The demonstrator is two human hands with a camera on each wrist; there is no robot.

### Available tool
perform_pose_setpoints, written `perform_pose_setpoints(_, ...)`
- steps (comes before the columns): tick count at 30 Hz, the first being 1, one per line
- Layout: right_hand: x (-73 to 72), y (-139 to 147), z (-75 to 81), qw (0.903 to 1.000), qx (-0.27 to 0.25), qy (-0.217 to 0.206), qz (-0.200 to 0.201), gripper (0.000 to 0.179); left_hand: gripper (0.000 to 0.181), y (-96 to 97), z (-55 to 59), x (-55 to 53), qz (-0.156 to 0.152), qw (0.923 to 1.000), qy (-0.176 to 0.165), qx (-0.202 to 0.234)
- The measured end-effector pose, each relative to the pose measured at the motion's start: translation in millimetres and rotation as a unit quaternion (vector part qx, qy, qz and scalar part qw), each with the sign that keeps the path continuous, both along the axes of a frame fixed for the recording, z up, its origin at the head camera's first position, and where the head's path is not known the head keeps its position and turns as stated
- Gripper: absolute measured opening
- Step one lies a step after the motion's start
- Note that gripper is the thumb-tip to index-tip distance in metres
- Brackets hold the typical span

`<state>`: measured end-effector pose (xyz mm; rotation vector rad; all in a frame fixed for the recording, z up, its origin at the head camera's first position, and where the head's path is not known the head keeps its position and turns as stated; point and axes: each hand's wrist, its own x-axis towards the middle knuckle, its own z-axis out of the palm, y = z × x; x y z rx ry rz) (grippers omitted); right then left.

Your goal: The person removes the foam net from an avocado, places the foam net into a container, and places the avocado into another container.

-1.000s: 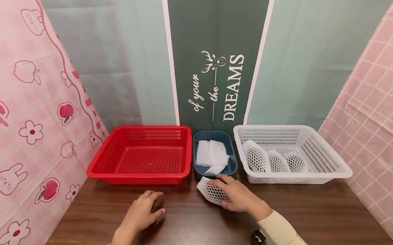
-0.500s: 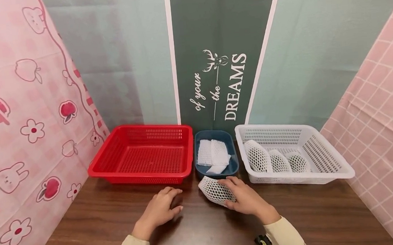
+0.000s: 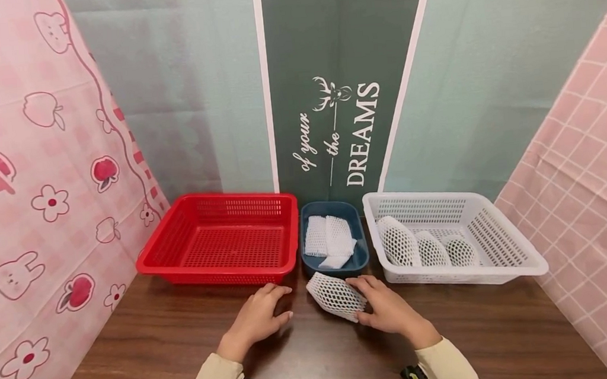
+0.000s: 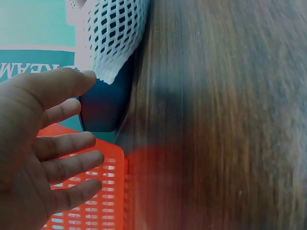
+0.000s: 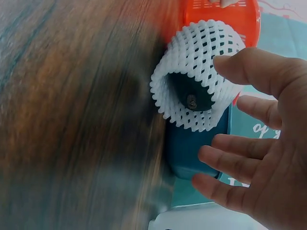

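1 net-sleeved item [image 3: 336,297] lies on the table [image 3: 306,359], just in front of the blue bin [image 3: 362,254]. The right hand [image 3: 392,308] has drawn back to its right end, fingers spread; the left hand [image 3: 257,318] has come nearer, fingers spread. Neither pinches it, so it seems released.

The left hand [image 3: 258,316] is now farther right, nearer the netted item [image 3: 336,297]; the right hand [image 3: 391,308] sits farther right, baring more of it.
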<state>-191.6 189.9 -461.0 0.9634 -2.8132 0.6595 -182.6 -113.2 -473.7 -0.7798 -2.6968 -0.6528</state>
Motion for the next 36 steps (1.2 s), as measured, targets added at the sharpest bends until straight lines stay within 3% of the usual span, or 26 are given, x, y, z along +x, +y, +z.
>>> perform_pose_setpoints(11, -0.5, 0.1, -3.5, 0.9994, 0.012, -0.027, -0.017, 0.063, 0.039, 12.4, 1.5, -7.8, -0.007, 0.9992, -0.031, 0.023)
perform_pose_setpoints(22, -4.9, -1.8, -0.8, 0.9992, 0.004, -0.039, -0.004, 0.061, 0.033, 23.5, 2.5, -16.4, -0.032, 0.9981, -0.032, 0.042)
perform_pose_setpoints(30, -9.6, -2.9, 0.8, 0.9997, 0.003, -0.025, -0.005, 0.059, 0.031, 28.7, 0.9, -20.3, -0.045, 0.9966, -0.049, 0.048)
perform_pose_setpoints(36, -13.7, -3.0, 2.6, 0.9998, 0.018, -0.010, -0.004, 0.048, 0.028, 30.6, 0.6, -21.1, -0.051, 0.9957, -0.037, 0.068)
